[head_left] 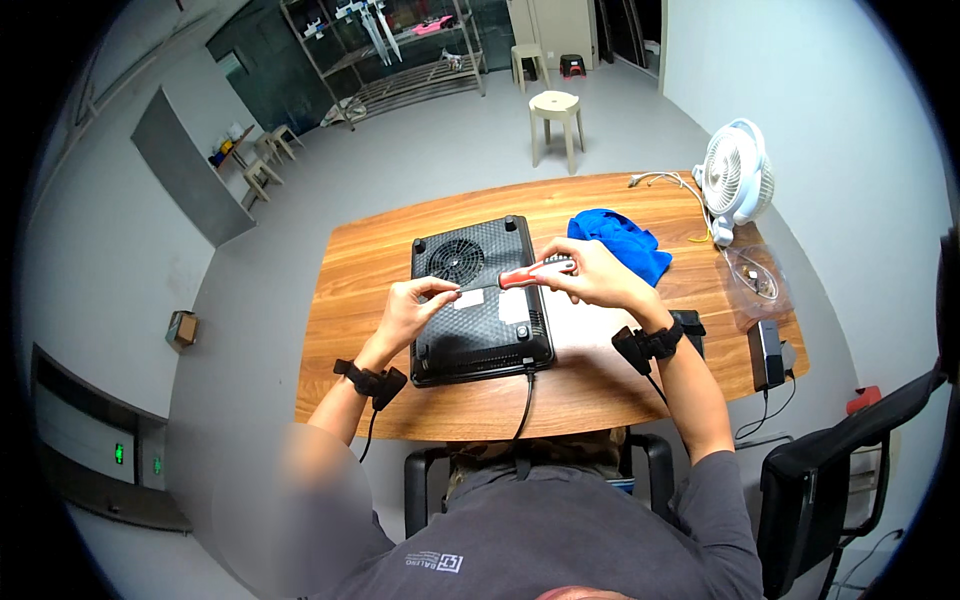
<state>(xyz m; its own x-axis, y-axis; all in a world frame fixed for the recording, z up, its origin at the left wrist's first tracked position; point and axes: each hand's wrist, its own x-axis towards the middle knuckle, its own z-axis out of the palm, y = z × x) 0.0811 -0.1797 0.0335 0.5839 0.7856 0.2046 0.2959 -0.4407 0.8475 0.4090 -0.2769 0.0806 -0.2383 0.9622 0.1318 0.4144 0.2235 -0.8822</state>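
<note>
On the wooden table lies a black induction cooker (465,335) with its underside up, showing a round fan grille, corner feet and pale labels. My right hand (595,275) is closed round the red and black handle of a screwdriver (518,276), held above the cooker with its shaft pointing left. My left hand (412,308) is pinched at the tip end of that shaft, over the cooker's middle. Whatever lies between its fingertips is too small to make out. A black power cord (528,395) runs from the cooker's near edge off the table.
Beyond my right hand lies a blue cloth (620,240). A white fan (735,180) stands at the table's far right, near a clear plastic bag (757,285) and a black boxy device (767,355). A black office chair (815,490) is at right; a stool (556,115) stands beyond the table.
</note>
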